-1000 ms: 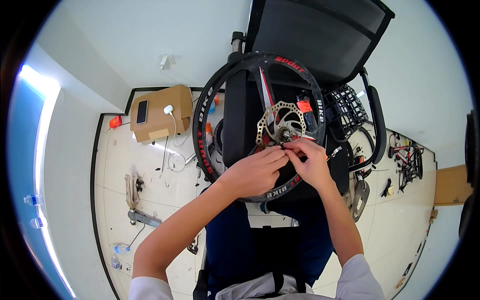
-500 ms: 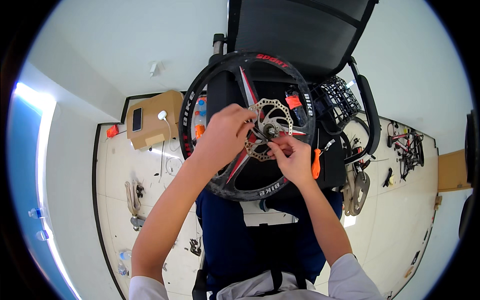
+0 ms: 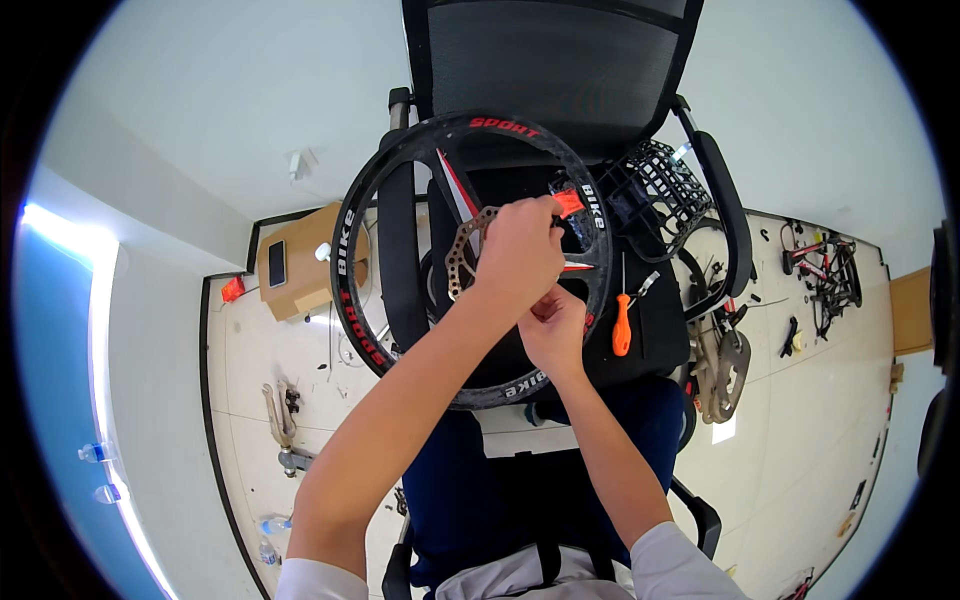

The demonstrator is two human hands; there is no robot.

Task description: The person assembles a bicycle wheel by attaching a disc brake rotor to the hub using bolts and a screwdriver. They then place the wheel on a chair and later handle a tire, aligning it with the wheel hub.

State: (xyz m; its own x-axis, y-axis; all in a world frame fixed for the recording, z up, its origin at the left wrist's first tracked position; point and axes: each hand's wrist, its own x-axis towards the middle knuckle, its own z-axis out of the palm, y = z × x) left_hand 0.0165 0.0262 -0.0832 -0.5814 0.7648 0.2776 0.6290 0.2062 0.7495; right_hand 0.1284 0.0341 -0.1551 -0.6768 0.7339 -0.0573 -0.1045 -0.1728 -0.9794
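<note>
Presently, your bicycle wheel (image 3: 457,187) lies across the black chair (image 3: 655,335) in front of you, its perforated brake disc (image 3: 461,252) facing up. Your left hand (image 3: 524,245) is curled above the hub area, hiding part of the disc; your right hand (image 3: 555,328) sits just below it, fingers drawn together. Whether either grips anything cannot be told, the grasp being hidden. An orange-handled screwdriver (image 3: 622,325) lies on the seat, right of the wheel; a black basket (image 3: 660,197) stands near the right armrest (image 3: 725,190).
</note>
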